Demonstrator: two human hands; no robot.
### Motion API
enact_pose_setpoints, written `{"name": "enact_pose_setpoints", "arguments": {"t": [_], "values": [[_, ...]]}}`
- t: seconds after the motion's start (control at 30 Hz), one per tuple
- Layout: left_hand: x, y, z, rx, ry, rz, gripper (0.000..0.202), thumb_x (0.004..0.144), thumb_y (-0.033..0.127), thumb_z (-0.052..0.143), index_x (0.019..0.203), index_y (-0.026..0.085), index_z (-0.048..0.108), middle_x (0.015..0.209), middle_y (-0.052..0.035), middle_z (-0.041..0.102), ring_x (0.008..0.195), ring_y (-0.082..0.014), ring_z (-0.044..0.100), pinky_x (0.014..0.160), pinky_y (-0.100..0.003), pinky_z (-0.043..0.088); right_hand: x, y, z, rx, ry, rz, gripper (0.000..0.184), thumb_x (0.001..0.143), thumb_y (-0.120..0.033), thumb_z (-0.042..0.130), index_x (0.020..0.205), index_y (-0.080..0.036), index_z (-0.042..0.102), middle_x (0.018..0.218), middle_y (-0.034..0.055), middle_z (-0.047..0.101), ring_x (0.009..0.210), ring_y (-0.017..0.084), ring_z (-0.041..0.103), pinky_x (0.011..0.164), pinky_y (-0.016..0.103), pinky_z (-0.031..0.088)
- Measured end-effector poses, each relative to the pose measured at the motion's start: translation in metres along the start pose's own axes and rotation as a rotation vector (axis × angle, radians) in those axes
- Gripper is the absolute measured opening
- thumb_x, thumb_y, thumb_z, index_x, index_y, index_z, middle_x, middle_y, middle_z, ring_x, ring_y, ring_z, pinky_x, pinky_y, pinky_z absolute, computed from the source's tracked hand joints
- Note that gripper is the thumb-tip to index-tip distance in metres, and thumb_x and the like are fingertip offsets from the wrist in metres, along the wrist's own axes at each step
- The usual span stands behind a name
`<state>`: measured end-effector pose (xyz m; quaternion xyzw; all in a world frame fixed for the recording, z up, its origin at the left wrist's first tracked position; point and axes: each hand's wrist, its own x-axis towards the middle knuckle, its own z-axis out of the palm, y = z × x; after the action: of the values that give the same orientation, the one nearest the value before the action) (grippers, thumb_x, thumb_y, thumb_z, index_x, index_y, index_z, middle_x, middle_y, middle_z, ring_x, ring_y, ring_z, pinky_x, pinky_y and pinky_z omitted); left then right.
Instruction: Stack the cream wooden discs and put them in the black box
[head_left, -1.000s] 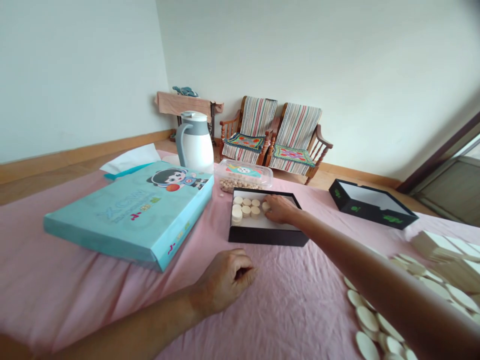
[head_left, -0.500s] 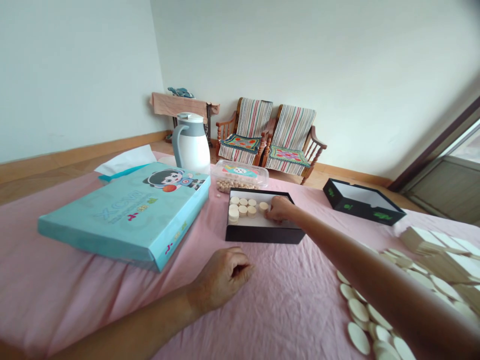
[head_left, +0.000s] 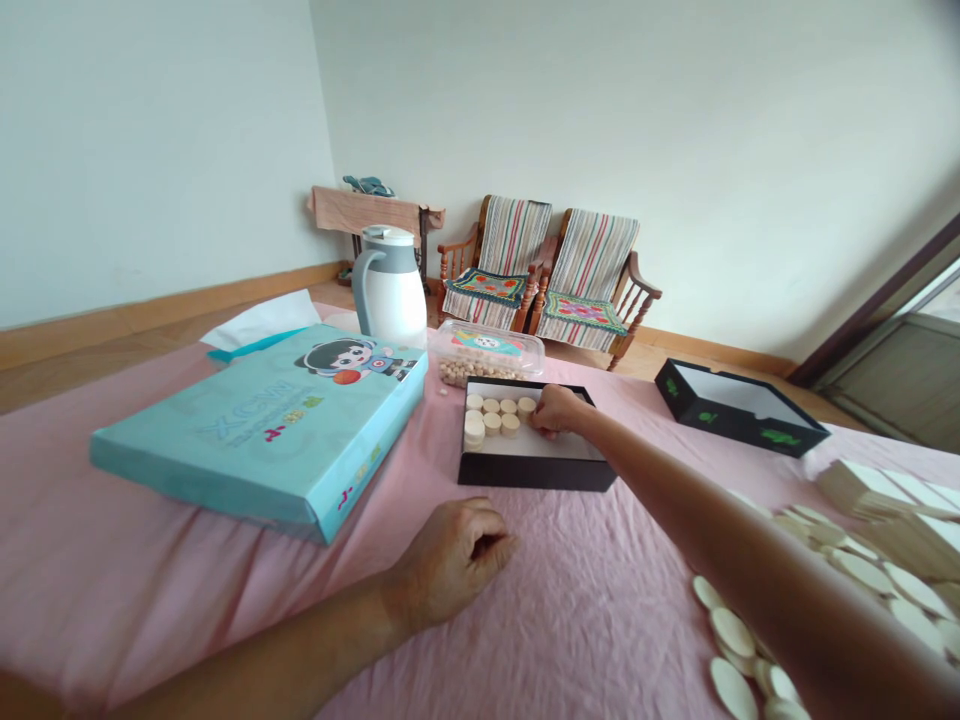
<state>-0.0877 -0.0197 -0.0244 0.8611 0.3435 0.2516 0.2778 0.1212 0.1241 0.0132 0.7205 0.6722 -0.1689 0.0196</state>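
A shallow black box (head_left: 525, 468) sits on the pink cloth with several round wooden discs (head_left: 491, 414) lined up at its far left. My right hand (head_left: 556, 409) reaches into the box, fingers pinched on a disc (head_left: 526, 407) at the end of the row. My left hand (head_left: 454, 560) rests on the cloth in front of the box, curled into a loose fist with nothing visible in it. More pale discs (head_left: 735, 640) lie loose at the lower right, under my right forearm.
A large teal box (head_left: 262, 430) lies at the left. Behind it stand a white jug (head_left: 390, 285) and a clear tub of beans (head_left: 487, 355). A second black box lid (head_left: 739, 405) and pale flat blocks (head_left: 892, 500) are at the right. Two striped chairs (head_left: 547, 275) stand by the wall.
My right hand has shifted slightly left along the row of discs in the box. My left hand stays put. The view has moved a little.
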Motion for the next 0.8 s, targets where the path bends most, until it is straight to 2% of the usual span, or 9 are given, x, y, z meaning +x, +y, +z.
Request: {"name": "enact_pose_setpoints", "arguments": {"t": [0.13,0.3,0.43,0.63,0.8], "values": [[0.000,-0.001,0.001,0.004,-0.008,0.005,0.031,0.087,0.026,0.048,0.060,0.013,0.057,0.062,-0.0018,0.054,0.060,-0.0113,0.051,0.055,-0.022,0.034,-0.010,0.003,-0.003,-0.028,0.012,-0.042,0.013,0.064,-0.015,0.058,0.055,-0.012,0.067,0.061,0.0096,0.070,0.062,0.018,0.066,0.056,0.020,0.048],[0.001,-0.002,0.001,0.013,-0.004,0.006,0.031,0.087,0.025,0.048,0.060,0.013,0.057,0.061,-0.0017,0.054,0.060,-0.0111,0.051,0.055,-0.021,0.034,-0.018,-0.001,-0.004,-0.043,0.041,-0.049,0.020,0.072,-0.023,0.056,0.060,-0.012,0.069,0.062,0.0099,0.070,0.063,0.019,0.067,0.060,0.023,0.049],[0.000,-0.001,0.002,0.007,-0.009,-0.003,0.030,0.087,0.025,0.049,0.060,0.013,0.057,0.062,-0.0018,0.054,0.060,-0.0114,0.052,0.055,-0.022,0.034,-0.016,-0.004,-0.006,-0.051,0.058,-0.041,0.024,0.072,-0.029,0.057,0.060,-0.012,0.069,0.064,0.0122,0.070,0.064,0.020,0.067,0.060,0.025,0.049],[-0.001,-0.002,0.001,0.002,-0.009,-0.001,0.031,0.087,0.025,0.048,0.060,0.014,0.057,0.063,-0.0017,0.054,0.060,-0.0113,0.051,0.055,-0.021,0.034,-0.016,-0.003,-0.009,-0.028,0.075,-0.071,0.021,0.071,-0.027,0.058,0.057,-0.013,0.067,0.059,0.0100,0.069,0.058,0.018,0.065,0.056,0.023,0.046],[0.000,-0.004,0.002,0.019,0.011,0.012,0.032,0.088,0.026,0.047,0.059,0.014,0.056,0.061,-0.0008,0.052,0.059,-0.0106,0.050,0.054,-0.021,0.034,-0.040,0.008,-0.015,0.030,0.217,-0.120,0.023,0.076,-0.029,0.054,0.065,-0.014,0.066,0.061,0.0073,0.069,0.056,0.015,0.063,0.053,0.021,0.043]]}}
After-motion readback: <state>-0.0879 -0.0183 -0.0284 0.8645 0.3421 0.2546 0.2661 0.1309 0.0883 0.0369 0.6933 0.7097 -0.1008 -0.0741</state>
